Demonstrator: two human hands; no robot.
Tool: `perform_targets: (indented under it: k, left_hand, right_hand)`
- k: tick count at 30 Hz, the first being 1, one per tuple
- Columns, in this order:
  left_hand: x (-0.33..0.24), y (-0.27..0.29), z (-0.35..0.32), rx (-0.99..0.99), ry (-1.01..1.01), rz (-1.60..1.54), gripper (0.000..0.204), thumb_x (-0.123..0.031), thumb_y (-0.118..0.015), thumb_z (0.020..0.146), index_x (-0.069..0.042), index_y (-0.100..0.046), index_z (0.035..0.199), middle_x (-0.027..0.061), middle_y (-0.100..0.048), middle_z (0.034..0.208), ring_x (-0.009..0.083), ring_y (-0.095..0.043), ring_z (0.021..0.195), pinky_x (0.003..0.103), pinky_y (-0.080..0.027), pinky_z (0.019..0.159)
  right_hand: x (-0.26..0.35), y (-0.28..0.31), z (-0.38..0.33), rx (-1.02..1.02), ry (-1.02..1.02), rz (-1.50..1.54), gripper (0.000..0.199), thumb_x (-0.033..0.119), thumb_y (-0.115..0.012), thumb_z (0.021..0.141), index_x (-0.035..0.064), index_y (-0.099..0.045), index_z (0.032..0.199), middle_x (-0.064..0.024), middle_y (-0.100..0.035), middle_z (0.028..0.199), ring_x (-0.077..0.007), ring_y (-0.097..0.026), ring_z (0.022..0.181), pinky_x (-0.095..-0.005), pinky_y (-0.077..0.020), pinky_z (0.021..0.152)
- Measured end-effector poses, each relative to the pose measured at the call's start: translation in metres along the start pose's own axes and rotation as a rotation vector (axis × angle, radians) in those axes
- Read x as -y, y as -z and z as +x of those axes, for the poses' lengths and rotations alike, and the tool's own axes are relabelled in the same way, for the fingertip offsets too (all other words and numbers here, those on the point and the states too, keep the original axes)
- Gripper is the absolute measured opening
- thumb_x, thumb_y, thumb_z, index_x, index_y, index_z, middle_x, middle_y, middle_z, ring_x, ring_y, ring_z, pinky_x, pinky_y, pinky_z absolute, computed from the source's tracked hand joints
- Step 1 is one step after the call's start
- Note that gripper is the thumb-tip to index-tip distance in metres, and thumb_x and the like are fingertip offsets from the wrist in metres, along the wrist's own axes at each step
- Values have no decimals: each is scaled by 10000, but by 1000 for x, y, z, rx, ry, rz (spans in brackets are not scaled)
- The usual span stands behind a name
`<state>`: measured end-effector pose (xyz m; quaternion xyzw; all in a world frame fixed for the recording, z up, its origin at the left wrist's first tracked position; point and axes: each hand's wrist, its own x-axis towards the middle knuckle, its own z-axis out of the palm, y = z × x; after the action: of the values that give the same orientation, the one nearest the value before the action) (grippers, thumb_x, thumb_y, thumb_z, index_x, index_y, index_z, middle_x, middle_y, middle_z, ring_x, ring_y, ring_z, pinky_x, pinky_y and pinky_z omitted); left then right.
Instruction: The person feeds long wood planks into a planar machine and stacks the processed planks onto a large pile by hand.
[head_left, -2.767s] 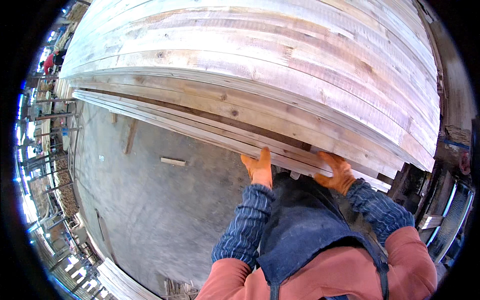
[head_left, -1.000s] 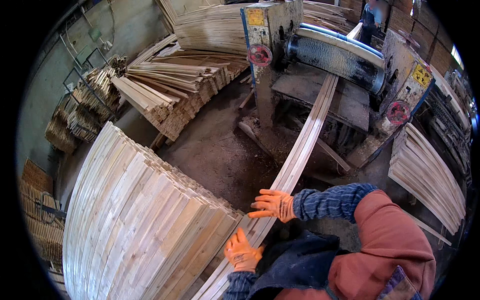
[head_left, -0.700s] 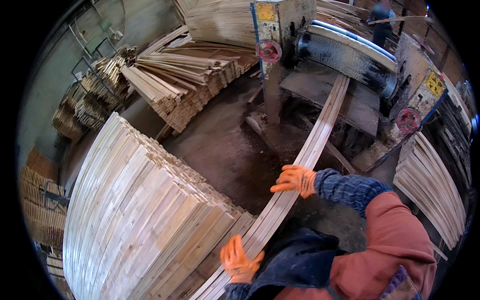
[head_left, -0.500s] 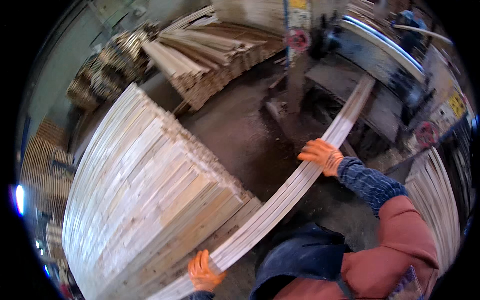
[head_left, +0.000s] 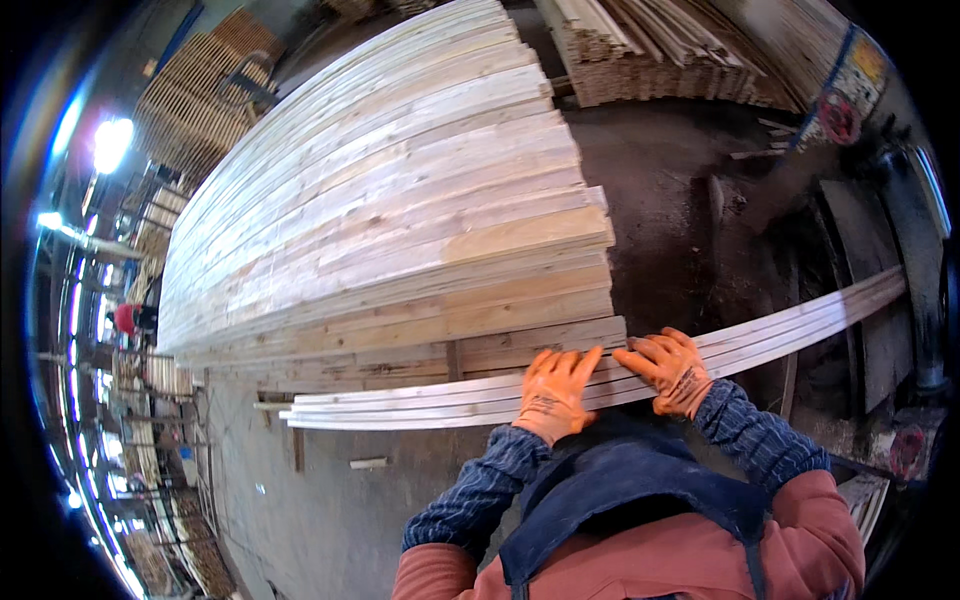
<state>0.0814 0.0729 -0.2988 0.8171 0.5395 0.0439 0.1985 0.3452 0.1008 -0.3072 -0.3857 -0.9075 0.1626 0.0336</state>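
A bundle of several long, thin wooden strips (head_left: 400,405) runs across in front of my body, from free ends at the left to the machine at the right. My left hand (head_left: 553,392), in an orange glove, lies over the strips near their middle, fingers curved across the top and thumb on the near side. Close beside it, my right hand (head_left: 668,373), also gloved in orange, grips the same strips. Its fingertips point toward the left hand. The undersides of both hands are hidden. Just beyond the strips stands a large stack of planks (head_left: 400,190).
At the right, a dark machine (head_left: 915,270) takes in the strips' far end; a red handwheel (head_left: 838,115) is on its frame. Another lumber pile (head_left: 660,70) lies at the back. A small wood offcut (head_left: 368,463) is on the floor (head_left: 320,520). A person in red (head_left: 126,318) is far left.
My view has swung left. My left hand has moved along the strips toward my right hand, so the two are now close together. The strips' left ends now show.
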Motion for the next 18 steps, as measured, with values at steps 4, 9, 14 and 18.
perform_targets:
  k: [4,9,14,18]
  left_hand:
    - [31,13,-26,-55,43,19,1017,-488,-890,695,-128,-458,1542,191,-598,1397,337,-545,1352,520,-314,1224]
    - [141,52,-105,-8,184,248,1022,-460,-898,682,-127,-459,1543,181,-592,1404,338,-522,1374,524,-296,1226]
    - [179,63,-125,-89,237,284,979,-401,-921,592,-124,-537,1450,163,-615,1354,342,-556,1312,513,-330,1210]
    - [135,50,-89,-79,237,208,942,-367,-921,573,-122,-565,1410,155,-634,1307,336,-573,1281,503,-325,1214]
  right_hand:
    - [-26,18,-20,32,-137,83,1044,82,-814,499,175,-523,1498,-92,-629,1360,-297,-574,1296,-507,-315,1230]
    - [-64,26,-54,23,-226,-39,1067,37,-832,491,188,-512,1497,-89,-611,1383,-312,-549,1327,-509,-289,1259]
    - [-78,27,-76,-21,-429,-139,1022,18,-810,503,176,-535,1475,-119,-567,1429,-351,-486,1380,-511,-281,1269]
    - [-48,40,-49,-123,-294,124,870,74,-786,603,132,-562,1441,-157,-614,1349,-391,-537,1316,-473,-389,1204]
